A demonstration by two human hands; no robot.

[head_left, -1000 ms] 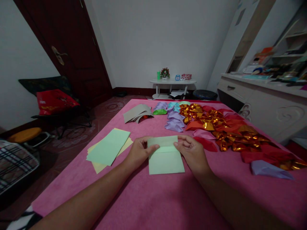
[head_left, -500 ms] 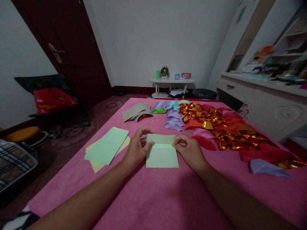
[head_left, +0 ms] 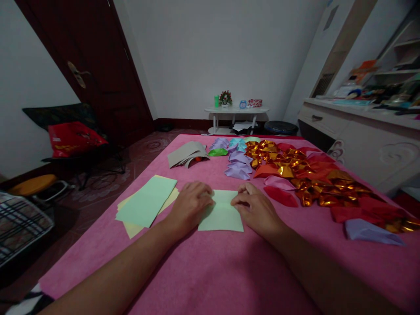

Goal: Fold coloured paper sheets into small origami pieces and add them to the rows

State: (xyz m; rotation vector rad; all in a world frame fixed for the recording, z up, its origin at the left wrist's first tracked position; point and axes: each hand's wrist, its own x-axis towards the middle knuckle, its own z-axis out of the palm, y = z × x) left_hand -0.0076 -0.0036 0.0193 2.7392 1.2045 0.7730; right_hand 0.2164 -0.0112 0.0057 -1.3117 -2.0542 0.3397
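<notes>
A pale green sheet of paper (head_left: 221, 221) lies in front of me with a crease across its upper part. My left hand (head_left: 192, 204) is closed at its upper left edge, fingers curled over the paper and their tips partly hidden. On the opposite edge, my right hand (head_left: 253, 202) pinches the paper between thumb and fingers. To the left, a stack of light green sheets (head_left: 147, 200) rests on yellow paper (head_left: 131, 229).
A pink cloth (head_left: 203, 275) covers the table. Grey sheets (head_left: 185, 153) lie farther back. Folded purple papers (head_left: 238, 168), a green one (head_left: 218, 152), and several gold (head_left: 315, 192) and red pieces (head_left: 280, 196) spread along the right. A white cabinet (head_left: 361, 131) stands beyond.
The upper flap of the green paper, raised before, now lies flatter. My left hand has turned palm-down over the left edge, and my right fingers have shifted slightly inward.
</notes>
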